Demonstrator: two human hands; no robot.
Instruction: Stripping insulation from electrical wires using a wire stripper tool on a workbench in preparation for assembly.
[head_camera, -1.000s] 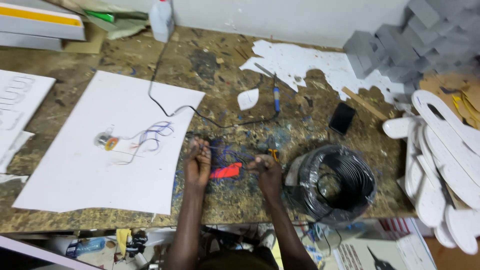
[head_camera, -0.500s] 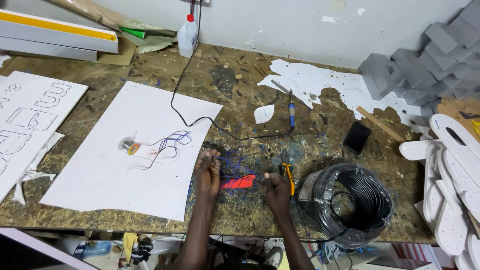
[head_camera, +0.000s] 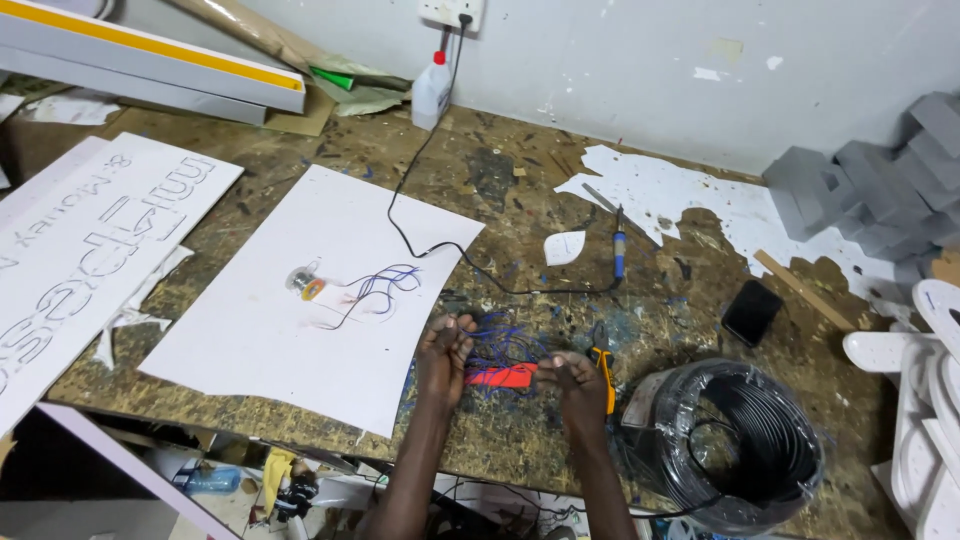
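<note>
Red strip (head_camera: 500, 377) lies between the left hand (head_camera: 445, 352) and right hand (head_camera: 577, 385), both closed on it.

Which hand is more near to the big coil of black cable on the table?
The right hand. It is just left of the black cable coil, with yellow-handled pliers between them. The left hand is farther left, beyond the red piece.

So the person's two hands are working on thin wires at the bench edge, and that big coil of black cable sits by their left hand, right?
Not quite. The head view shows the coil of black cable by the right hand, not the left hand. The rest holds: both hands are on the thin wires at the edge of the bench.
</note>
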